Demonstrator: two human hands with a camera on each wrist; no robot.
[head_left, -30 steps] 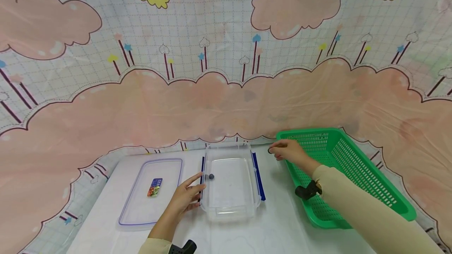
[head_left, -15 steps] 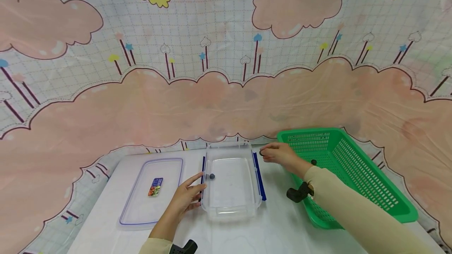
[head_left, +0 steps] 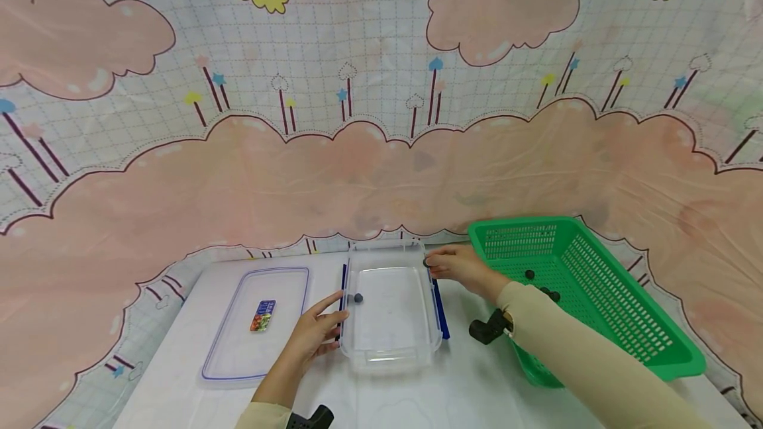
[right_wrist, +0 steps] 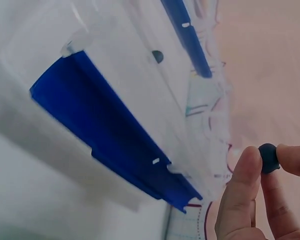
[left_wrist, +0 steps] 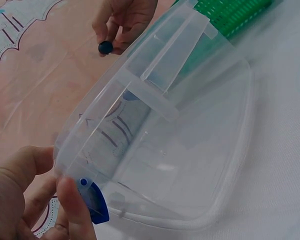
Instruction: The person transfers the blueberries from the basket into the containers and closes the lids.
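Note:
My right hand pinches a small dark blue blueberry between its fingertips, at the upper right rim of a clear plastic box. My left hand rests its fingers along the box's left side. In the left wrist view, those fingers lie beside one blue latch flap. Another blueberry sits inside the box near the left wall. The wide blue flap on the right side hangs outward. Several more blueberries lie in the green basket, partly hidden behind my right forearm.
A clear lid with a blue rim lies flat left of the box, with a colourful label on it. All stand on a white-covered table. A patterned cloth hangs close behind.
My right hand has moved left from the basket's edge to the box rim, carrying the blueberry. More blueberries in the basket have come into view. The left hand and box have stayed put.

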